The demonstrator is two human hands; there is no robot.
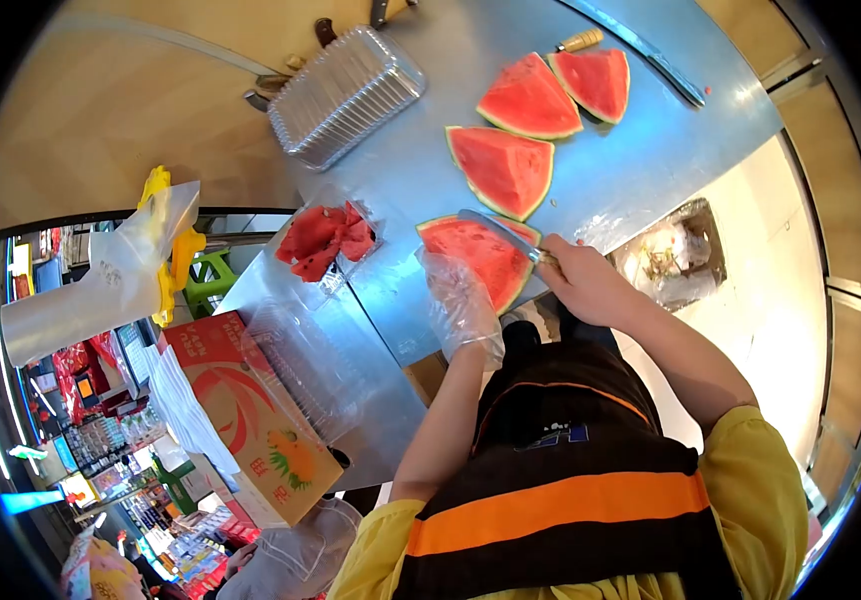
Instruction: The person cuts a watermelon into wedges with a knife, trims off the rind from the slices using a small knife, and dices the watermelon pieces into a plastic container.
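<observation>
My right hand (590,282) is wrapped round the handle of a knife (498,232), whose blade lies over the top of a red watermelon wedge (475,262). In a clear plastic glove, my left hand (458,300) presses against the left side of that wedge. Three more wedges rest on the metal table farther up: one just above (503,168), one beyond it (530,98) and one at the upper right (595,82). Left of my hands, cut watermelon pieces (322,240) fill a clear container.
Stacked clear trays (347,97) stand at the table's back left. A long blade (640,48) lies at the far right. A fruit carton (250,415) is at lower left, near a plastic bag roll (100,285). A lined bin (672,255) stands right of the table.
</observation>
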